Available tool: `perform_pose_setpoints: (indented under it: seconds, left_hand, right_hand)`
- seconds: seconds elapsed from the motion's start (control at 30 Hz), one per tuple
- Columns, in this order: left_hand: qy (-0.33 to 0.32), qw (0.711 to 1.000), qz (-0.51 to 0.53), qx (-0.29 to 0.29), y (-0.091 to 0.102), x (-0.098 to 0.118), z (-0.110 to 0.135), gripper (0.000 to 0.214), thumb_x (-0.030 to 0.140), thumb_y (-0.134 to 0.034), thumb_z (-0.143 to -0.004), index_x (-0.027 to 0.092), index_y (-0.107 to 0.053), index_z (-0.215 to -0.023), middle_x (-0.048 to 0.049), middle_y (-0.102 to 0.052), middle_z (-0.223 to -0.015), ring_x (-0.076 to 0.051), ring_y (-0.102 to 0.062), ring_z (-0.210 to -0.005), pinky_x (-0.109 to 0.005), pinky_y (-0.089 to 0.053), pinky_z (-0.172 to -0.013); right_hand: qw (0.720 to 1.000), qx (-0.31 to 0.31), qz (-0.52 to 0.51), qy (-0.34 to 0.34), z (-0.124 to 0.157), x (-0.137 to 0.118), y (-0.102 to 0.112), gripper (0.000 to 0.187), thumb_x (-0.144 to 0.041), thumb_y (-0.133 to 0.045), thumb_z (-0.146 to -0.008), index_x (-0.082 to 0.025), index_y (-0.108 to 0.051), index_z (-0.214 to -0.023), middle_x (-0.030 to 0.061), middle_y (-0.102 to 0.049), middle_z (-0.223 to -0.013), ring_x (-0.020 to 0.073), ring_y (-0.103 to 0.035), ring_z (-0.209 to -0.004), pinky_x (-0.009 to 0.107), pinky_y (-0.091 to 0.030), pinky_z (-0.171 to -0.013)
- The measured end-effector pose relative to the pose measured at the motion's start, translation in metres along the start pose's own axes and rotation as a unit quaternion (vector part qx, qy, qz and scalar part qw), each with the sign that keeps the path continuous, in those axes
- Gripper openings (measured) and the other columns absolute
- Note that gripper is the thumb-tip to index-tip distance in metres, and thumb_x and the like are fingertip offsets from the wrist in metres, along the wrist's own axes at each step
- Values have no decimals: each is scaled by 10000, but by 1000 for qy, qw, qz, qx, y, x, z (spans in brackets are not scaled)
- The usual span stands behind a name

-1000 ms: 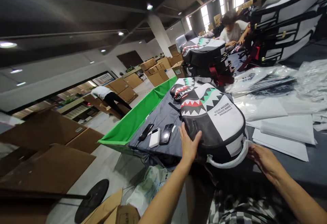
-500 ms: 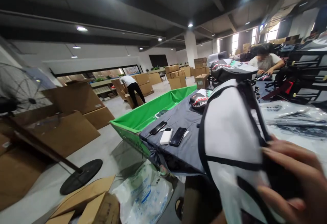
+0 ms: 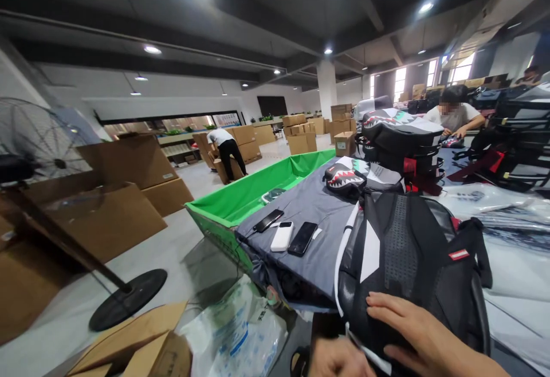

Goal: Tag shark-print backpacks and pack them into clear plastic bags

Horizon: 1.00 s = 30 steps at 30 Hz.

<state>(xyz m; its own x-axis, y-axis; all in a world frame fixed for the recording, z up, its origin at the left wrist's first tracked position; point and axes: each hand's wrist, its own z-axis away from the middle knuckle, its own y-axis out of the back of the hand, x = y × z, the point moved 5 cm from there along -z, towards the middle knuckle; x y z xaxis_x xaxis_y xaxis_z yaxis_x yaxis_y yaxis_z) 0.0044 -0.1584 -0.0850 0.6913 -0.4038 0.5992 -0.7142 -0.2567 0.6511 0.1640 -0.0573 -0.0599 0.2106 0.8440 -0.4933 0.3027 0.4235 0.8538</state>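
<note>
A black backpack [image 3: 408, 268] with a padded mesh back panel, white trim and a small red tag lies back-up at the table's near edge. My right hand [image 3: 423, 331] rests on its lower part with the fingers curled over the black fabric. My left hand [image 3: 339, 360] sits at the bag's bottom edge, beside a white strap [image 3: 365, 348]. Its shark-print front faces down and is hidden. Two smartphones [image 3: 303, 238] and a white power bank [image 3: 282, 236] lie on the grey cloth [image 3: 318, 211] to the bag's left.
Shark-mouth bags [image 3: 401, 136] are stacked beyond the backpack, and a seated co-worker [image 3: 453, 116] handles items behind them. Plastic sheets [image 3: 502, 208] lie to the right. A green-lined bin [image 3: 244, 193], a fan [image 3: 38, 142] and cardboard [image 3: 120, 211] stand left; another co-worker [image 3: 226, 150] bends farther back.
The backpack has been turned over, from shark print facing up, through standing on edge, to its black back panel facing up. My hands have moved down toward its bottom edge.
</note>
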Motion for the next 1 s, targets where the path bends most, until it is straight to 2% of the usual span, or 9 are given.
perform_pose_setpoints:
  seconds: [0.07, 0.17, 0.27, 0.4, 0.5, 0.6, 0.73, 0.87, 1.0]
  left_hand:
    - [28, 997, 13, 69, 21, -20, -32, 478, 354, -273, -1091, 182, -716, -1040, -120, -742, -1023, -216, -706, -955, -402, -604, -855]
    - [19, 990, 10, 137, 34, -28, -72, 413, 386, -359, -1061, 187, -721, -1070, -131, -742, -1173, -265, -656, -1181, -509, -534, -1028]
    - [-70, 991, -40, 105, 13, -2, -71, 342, 368, -447, -1029, 190, -699, -1178, -131, -725, -1248, -275, -583, -1310, -524, -487, -1080]
    - [-264, 946, -162, 91, -21, 45, -22, 569, 566, -426, -1014, 166, -625, -1366, -130, -657, -1393, -295, -484, -1417, -499, -280, -1235]
    - [-286, 920, -263, 48, -34, 40, -15, 674, 676, -420, -984, 194, -594, -1422, -99, -617, -1455, -282, -454, -1444, -454, -178, -1273]
    - [-263, 915, -305, 9, -20, 8, -37, 734, 713, -414, -963, 197, -548, -1468, -110, -620, -1450, -282, -457, -1443, -447, -167, -1274]
    - [-246, 902, -349, -69, 15, -34, -63, 747, 684, -478, -957, 200, -468, -1526, -115, -558, -1513, -288, -431, -1466, -432, -220, -1256]
    - [-215, 901, -371, -71, 34, -42, -57, 670, 567, -531, -988, 215, -422, -1548, -115, -507, -1556, -294, -409, -1482, -467, -275, -1241]
    - [-161, 938, -304, 49, 25, -7, -34, 515, 215, -560, -991, 175, -464, -1496, -158, -581, -1472, -275, -451, -1458, -472, -409, -1173]
  right_hand:
    - [1000, -11, -14, 13, 1, -4, 3, 582, -167, -634, -825, -228, -606, -1403, 123, -555, -1485, 285, -545, -1352, 435, -474, -1124]
    - [998, 10, -53, 41, 8, -7, 16, 462, -174, -586, -878, -266, -667, -1323, 82, -653, -1377, 242, -621, -1263, 402, -505, -1092]
    - [982, 186, -42, -15, 44, 8, 40, 253, -281, -571, -937, -331, -749, -1110, 32, -772, -1089, 228, -724, -995, 431, -542, -1016]
    - [825, 469, 10, -314, 133, 44, 49, 282, -557, -555, -900, -305, -673, -855, 43, -721, -799, 256, -676, -748, 401, -546, -718]
    - [796, 431, -18, -425, 143, 58, 29, 399, -655, -440, -878, -291, -491, -722, 1, -573, -612, 203, -540, -553, 354, -473, -583]
    - [831, 377, -58, -404, 106, 64, 17, 354, -611, -393, -907, -289, -416, -761, -28, -506, -604, 182, -486, -532, 338, -461, -588]
    - [900, 301, -121, -291, 71, 66, 14, 312, -541, -414, -963, -266, -551, -907, 24, -659, -823, 213, -636, -757, 365, -524, -757]
    - [879, 363, -49, -306, 126, 87, 29, 353, -572, -487, -953, -264, -642, -1024, 80, -707, -1020, 264, -668, -957, 416, -528, -887]
    - [834, 377, 159, -369, 209, 116, 59, 524, -656, -502, -895, -245, -660, -1179, 165, -672, -1181, 360, -611, -1096, 527, -479, -937]
